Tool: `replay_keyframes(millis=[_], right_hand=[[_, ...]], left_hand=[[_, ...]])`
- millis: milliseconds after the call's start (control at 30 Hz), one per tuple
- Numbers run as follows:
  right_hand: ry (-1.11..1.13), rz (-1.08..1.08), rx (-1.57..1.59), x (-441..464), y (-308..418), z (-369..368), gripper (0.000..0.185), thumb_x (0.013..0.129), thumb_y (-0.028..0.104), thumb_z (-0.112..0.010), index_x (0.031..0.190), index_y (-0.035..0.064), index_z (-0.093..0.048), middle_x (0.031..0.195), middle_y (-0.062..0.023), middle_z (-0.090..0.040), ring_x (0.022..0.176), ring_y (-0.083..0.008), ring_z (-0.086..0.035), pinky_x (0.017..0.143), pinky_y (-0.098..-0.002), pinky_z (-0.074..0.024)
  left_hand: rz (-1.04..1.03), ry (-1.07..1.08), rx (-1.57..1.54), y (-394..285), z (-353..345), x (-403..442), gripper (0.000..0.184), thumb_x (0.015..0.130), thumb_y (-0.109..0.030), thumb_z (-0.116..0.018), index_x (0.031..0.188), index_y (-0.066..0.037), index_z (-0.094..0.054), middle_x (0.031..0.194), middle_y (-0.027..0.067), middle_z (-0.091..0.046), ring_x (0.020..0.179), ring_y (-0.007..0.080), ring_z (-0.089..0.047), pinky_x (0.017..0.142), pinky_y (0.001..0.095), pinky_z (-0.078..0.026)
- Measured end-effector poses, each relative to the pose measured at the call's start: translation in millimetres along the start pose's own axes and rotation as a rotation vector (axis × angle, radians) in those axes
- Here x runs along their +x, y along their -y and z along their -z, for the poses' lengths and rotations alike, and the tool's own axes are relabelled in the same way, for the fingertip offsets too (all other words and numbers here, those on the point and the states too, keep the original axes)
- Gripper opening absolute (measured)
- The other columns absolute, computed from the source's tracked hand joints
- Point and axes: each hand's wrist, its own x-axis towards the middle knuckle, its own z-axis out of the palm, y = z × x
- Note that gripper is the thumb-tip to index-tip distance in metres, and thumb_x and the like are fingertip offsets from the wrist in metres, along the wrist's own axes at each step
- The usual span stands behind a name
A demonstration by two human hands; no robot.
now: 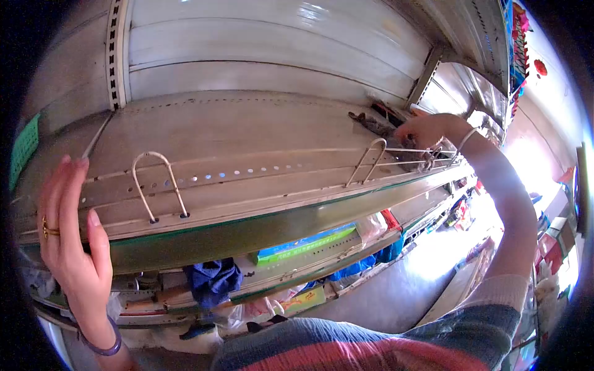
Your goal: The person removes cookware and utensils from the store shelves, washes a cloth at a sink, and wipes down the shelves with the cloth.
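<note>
My left hand (74, 241) lies at the left end of the metal shelf's front edge, fingers stretched out, with a ring on one finger and a bracelet at the wrist. Its fingertips are near the wire rail (151, 154). On the right, my right hand (424, 131) is over the shelf surface (247, 130), fingers bent down on a dark, crumpled cloth-like thing (374, 125). More of that dark material shows below the hand, by the rail. The fingertips of my right hand are partly hidden.
A green basket (25, 148) stands at the far left. Lower shelves hold a dark blue cloth (213, 279), a blue and green box (306, 243) and plastic bags. Uprights and an upper shelf (461, 31) rise behind and to the right.
</note>
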Motion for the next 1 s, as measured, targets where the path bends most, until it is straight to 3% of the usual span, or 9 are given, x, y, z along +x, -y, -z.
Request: replay_keyframes(millis=[167, 233, 433, 633, 767, 833, 900, 967, 1000], right_hand=[[0.056, 0.508, -0.008, 8, 114, 32, 0.042, 0.064, 0.017, -0.078, 0.096, 0.0025, -0.055, 0.083, -0.0089, -0.060, 0.079, -0.0188, -0.055, 0.068, -0.0349, -0.0440], [-0.053, 0.660, -0.169, -2, 165, 45, 0.046, 0.062, 0.023, -0.081, 0.096, 0.0027, -0.056, 0.081, -0.0097, -0.060, 0.078, -0.0198, -0.055, 0.070, -0.0360, -0.0437], [-0.117, 0.948, -0.175, 3, 242, 64, 0.051, 0.063, 0.029, -0.081, 0.099, 0.0015, -0.058, 0.087, -0.0086, -0.065, 0.078, -0.0212, -0.057, 0.071, -0.0361, -0.0451], [-0.405, 0.921, 0.211, 2, 316, 69, 0.045, 0.069, 0.030, -0.076, 0.102, 0.0030, -0.060, 0.098, -0.0101, -0.062, 0.088, -0.0200, -0.056, 0.076, -0.0328, -0.0451], [-0.455, 1.075, 0.721, 12, 302, 74, 0.043, 0.074, 0.027, -0.071, 0.105, 0.0000, -0.059, 0.103, -0.0096, -0.060, 0.092, -0.0179, -0.057, 0.078, -0.0295, -0.0454], [-0.594, 1.153, 0.902, -5, 275, 78, 0.042, 0.078, 0.025, -0.066, 0.108, -0.0021, -0.056, 0.104, -0.0087, -0.060, 0.095, -0.0161, -0.057, 0.082, -0.0280, -0.0453], [-0.579, 1.144, 1.072, -14, 236, 90, 0.038, 0.082, 0.025, -0.060, 0.109, -0.0017, -0.056, 0.104, -0.0089, -0.060, 0.098, -0.0159, -0.057, 0.086, -0.0292, -0.0450], [-0.614, 1.327, 1.291, -20, 197, 95, 0.031, 0.079, 0.023, -0.061, 0.099, -0.0006, -0.060, 0.092, -0.0064, -0.063, 0.085, -0.0157, -0.059, 0.076, -0.0289, -0.0488], [-0.773, 1.306, 1.393, -37, 178, 80, 0.024, 0.081, 0.020, -0.057, 0.095, 0.0010, -0.059, 0.086, -0.0073, -0.061, 0.077, -0.0170, -0.058, 0.070, -0.0302, -0.0490]], left_hand=[[-0.002, -0.049, -0.076, 0, -1, 1, 0.040, 0.079, -0.001, -0.047, 0.119, -0.001, -0.053, 0.121, 0.0159, -0.052, 0.115, 0.0320, -0.048, 0.096, 0.0412, -0.038], [-0.003, -0.066, -0.086, -2, 1, 2, 0.042, 0.077, 0.000, -0.048, 0.118, -0.001, -0.053, 0.120, 0.0159, -0.052, 0.114, 0.0317, -0.049, 0.095, 0.0407, -0.039], [0.003, -0.114, -0.099, -3, 0, 3, 0.046, 0.072, 0.001, -0.051, 0.118, -0.004, -0.054, 0.116, 0.0137, -0.054, 0.112, 0.0314, -0.049, 0.094, 0.0410, -0.040], [0.010, -0.122, -0.085, -5, 0, 2, 0.045, 0.073, 0.001, -0.051, 0.117, -0.004, -0.054, 0.115, 0.0139, -0.054, 0.112, 0.0318, -0.049, 0.094, 0.0409, -0.040], [-0.003, -0.157, -0.069, -6, 2, 1, 0.043, 0.072, 0.001, -0.051, 0.115, -0.004, -0.054, 0.115, 0.0147, -0.054, 0.108, 0.0323, -0.050, 0.092, 0.0408, -0.040], [0.007, -0.172, -0.082, -7, 1, 1, 0.043, 0.072, 0.001, -0.051, 0.114, -0.003, -0.054, 0.114, 0.0151, -0.054, 0.106, 0.0328, -0.051, 0.091, 0.0409, -0.041], [0.011, -0.178, -0.111, -9, -2, 3, 0.043, 0.071, 0.001, -0.052, 0.114, -0.004, -0.055, 0.112, 0.0154, -0.054, 0.105, 0.0332, -0.051, 0.091, 0.0410, -0.041], [0.034, -0.139, -0.115, -8, -1, 2, 0.043, 0.073, -0.001, -0.052, 0.116, -0.005, -0.054, 0.115, 0.0158, -0.053, 0.107, 0.0336, -0.050, 0.094, 0.0411, -0.038], [0.052, -0.102, -0.137, -7, 0, 0, 0.044, 0.075, -0.002, -0.052, 0.119, -0.006, -0.052, 0.118, 0.0159, -0.053, 0.110, 0.0337, -0.049, 0.096, 0.0408, -0.036]])
